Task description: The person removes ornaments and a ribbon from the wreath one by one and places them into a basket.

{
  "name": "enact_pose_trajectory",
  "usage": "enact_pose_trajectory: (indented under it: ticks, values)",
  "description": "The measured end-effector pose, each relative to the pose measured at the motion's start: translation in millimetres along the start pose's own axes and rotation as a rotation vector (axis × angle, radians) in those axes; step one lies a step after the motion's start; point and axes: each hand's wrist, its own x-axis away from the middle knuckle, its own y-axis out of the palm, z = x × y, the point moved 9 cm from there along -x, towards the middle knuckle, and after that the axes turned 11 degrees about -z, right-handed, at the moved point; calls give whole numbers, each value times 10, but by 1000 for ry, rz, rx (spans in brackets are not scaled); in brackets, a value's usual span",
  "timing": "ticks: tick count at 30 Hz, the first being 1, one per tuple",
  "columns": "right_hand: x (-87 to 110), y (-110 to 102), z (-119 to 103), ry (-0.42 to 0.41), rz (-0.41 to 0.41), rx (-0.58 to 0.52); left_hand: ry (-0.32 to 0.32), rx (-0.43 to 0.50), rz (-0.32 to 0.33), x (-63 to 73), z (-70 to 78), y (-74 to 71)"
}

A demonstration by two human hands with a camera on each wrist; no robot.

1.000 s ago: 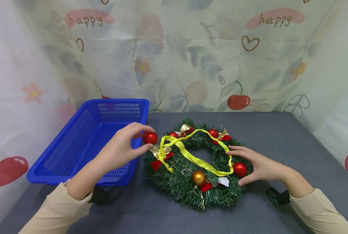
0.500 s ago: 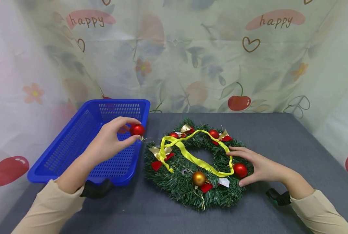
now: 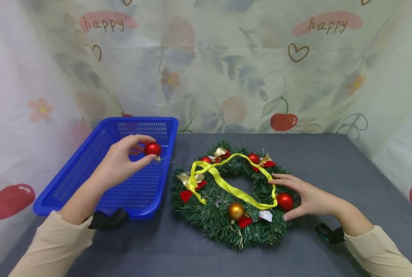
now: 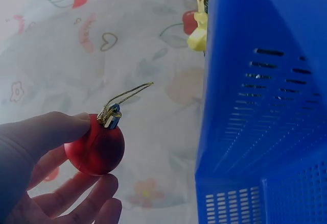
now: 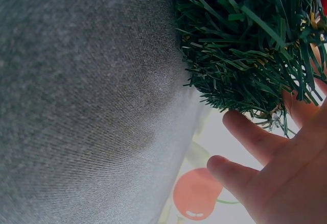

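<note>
My left hand (image 3: 115, 161) pinches a red Christmas ball (image 3: 152, 149) between thumb and fingers, over the blue basket (image 3: 172, 150). In the left wrist view, a gold cord loop (image 4: 127, 92) sticks out from the ball's metal cap. A green wreath (image 3: 206, 221) lies flat on the table. My right hand (image 3: 313, 197) rests against its right edge, fingers and thumb spread around another red ball (image 3: 284, 201). Across the wreath runs a loose yellow ribbon (image 3: 233, 191). It also bears a gold ball (image 3: 236, 211), gold bells (image 3: 221, 151) and red bows.
The basket stands at the left of the dark grey table (image 3: 313, 154), close beside the wreath. A printed curtain (image 3: 206, 77) closes off the back and the sides. A white tag (image 3: 265, 215) shows on the wreath's front right.
My left hand has carried the red ball left, away from the wreath and over the basket; its cord and cap now show. My right hand has stayed on the wreath.
</note>
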Motion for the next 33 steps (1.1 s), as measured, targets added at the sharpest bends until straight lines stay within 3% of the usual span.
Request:
enact_pose_trajectory:
  ticks: [6, 13, 25, 33]
  values:
    - [-3, 5, 28, 14, 7, 12, -8, -18, 13, -50, -97, -73]
    - [-3, 8, 10, 0, 3, 6, -62, -32, 2, -111, -245, -109]
    - [-4, -1, 4, 4, -3, 3, -120, -25, -55, -270, -502, -139]
    - [-1, -8, -17, -11, -10, -13, -144, -14, -129, -435, -709, -49]
